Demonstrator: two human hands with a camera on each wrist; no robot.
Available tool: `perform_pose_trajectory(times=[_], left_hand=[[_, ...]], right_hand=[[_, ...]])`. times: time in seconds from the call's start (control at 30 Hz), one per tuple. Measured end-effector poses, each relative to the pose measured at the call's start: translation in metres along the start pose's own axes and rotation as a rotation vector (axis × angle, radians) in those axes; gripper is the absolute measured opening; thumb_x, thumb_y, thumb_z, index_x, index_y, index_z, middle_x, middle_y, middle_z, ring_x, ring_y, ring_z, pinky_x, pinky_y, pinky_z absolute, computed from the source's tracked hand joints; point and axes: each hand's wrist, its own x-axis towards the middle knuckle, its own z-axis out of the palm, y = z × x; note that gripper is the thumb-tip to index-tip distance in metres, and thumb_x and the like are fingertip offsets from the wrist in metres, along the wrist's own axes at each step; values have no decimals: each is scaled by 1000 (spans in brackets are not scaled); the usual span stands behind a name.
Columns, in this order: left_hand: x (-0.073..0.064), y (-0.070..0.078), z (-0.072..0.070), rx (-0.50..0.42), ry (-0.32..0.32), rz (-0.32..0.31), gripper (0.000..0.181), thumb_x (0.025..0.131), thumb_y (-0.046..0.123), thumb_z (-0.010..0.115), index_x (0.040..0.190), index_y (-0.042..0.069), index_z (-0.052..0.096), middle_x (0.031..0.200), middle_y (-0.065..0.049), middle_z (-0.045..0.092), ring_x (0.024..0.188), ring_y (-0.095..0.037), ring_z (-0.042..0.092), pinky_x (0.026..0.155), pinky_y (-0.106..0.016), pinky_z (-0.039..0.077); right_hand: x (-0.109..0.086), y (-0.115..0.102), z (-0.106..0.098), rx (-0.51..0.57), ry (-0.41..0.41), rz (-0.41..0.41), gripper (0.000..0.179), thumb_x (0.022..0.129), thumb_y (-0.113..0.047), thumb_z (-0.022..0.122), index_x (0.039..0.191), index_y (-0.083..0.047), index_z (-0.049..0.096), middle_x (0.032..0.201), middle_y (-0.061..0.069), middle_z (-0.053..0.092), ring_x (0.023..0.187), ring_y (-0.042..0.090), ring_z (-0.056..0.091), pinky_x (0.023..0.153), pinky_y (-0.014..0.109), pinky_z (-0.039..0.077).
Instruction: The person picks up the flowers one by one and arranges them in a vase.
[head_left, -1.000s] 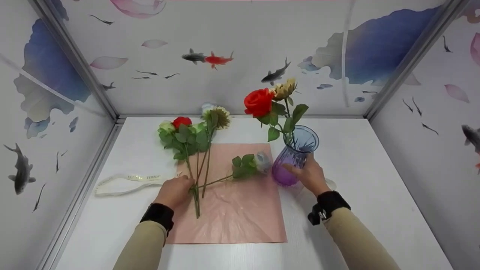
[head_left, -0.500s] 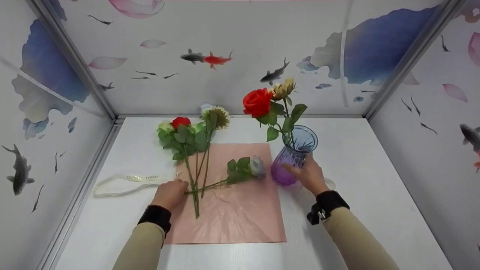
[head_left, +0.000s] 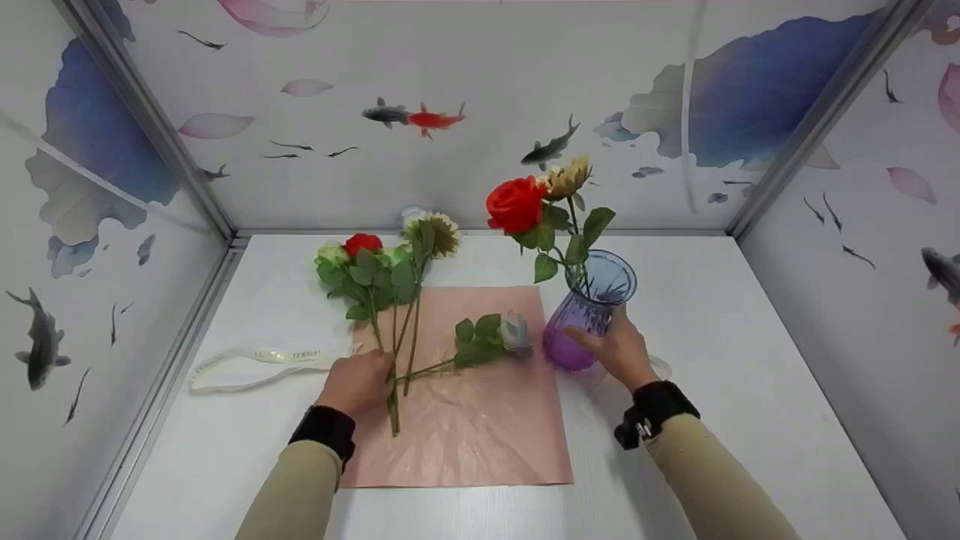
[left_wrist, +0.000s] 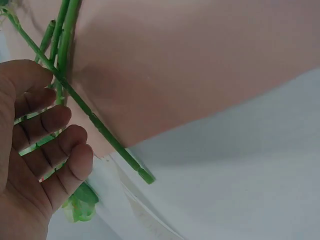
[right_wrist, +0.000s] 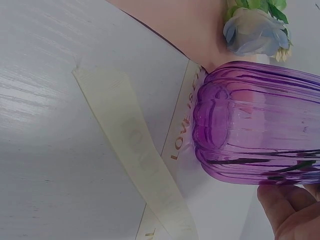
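Note:
My right hand (head_left: 616, 349) grips the side of a glass vase (head_left: 576, 331), blue at the mouth and purple at the base. A red rose (head_left: 516, 205) and a yellowish sunflower (head_left: 567, 178) stand in the vase. Over the pink wrapping paper (head_left: 480, 435), my left hand (head_left: 363, 379) is at the stem of a pale blue rose (head_left: 514, 333). Its thumb tip is right at that stem (left_wrist: 95, 120) in the left wrist view, the other fingers curled; I cannot tell whether they pinch it. Loose flower stems (head_left: 395, 405) cross under the blue rose's stem.
A bunch of flowers (head_left: 367, 262) with red, green and pale heads lies at the back left, partly on the paper. A cream ribbon (head_left: 244, 367) loops on the white table left of the paper. Printed ribbon (right_wrist: 135, 140) also lies by the vase's base. Patterned walls enclose the table.
My left hand first drew left, and the blue rose shifted slightly left and down. Then the hand came back right along the stem while the rose stayed put. My right hand and the vase hold still.

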Motion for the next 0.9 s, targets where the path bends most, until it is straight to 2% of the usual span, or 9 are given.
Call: perform_pose_trajectory(times=[0.2, 0.4, 0.57, 0.77, 0.9], left_hand=[[16, 19, 5, 3, 49, 41, 12, 94, 14, 72, 86, 8, 65, 77, -10, 63, 67, -32, 64, 56, -50, 52], [27, 38, 7, -34, 31, 22, 17, 91, 14, 74, 80, 11, 61, 75, -8, 60, 64, -29, 61, 56, -47, 50], [32, 50, 12, -38, 66, 19, 18, 90, 15, 77, 79, 9, 64, 74, -8, 63, 66, -30, 64, 56, -47, 52], [35, 61, 21, -42, 95, -2, 12, 94, 14, 73, 84, 7, 70, 77, -9, 68, 68, -31, 67, 57, -47, 55], [36, 65, 27, -25, 105, 9, 11, 96, 7, 69, 86, 6, 71, 78, -10, 70, 67, -31, 68, 56, -46, 56]], right_hand=[[0, 0, -1, 9, -1, 3, 117, 82, -63, 78, 160, -6, 13, 156, 31, 39, 142, 47, 42, 115, 59, 35], [0, -1, -1, -5, -3, 16, 119, 81, -65, 77, 161, -6, 11, 157, 30, 38, 142, 47, 42, 114, 59, 35], [0, -1, -1, 10, -6, 19, 118, 80, -64, 78, 160, -8, 12, 157, 29, 39, 142, 46, 42, 114, 59, 36], [-1, 1, 0, 7, 14, -17, 117, 82, -62, 78, 160, -6, 13, 155, 29, 41, 141, 46, 44, 115, 58, 36], [-1, 2, 0, 6, 17, -22, 115, 82, -61, 79, 160, -5, 15, 154, 30, 42, 140, 46, 45, 115, 58, 36]])
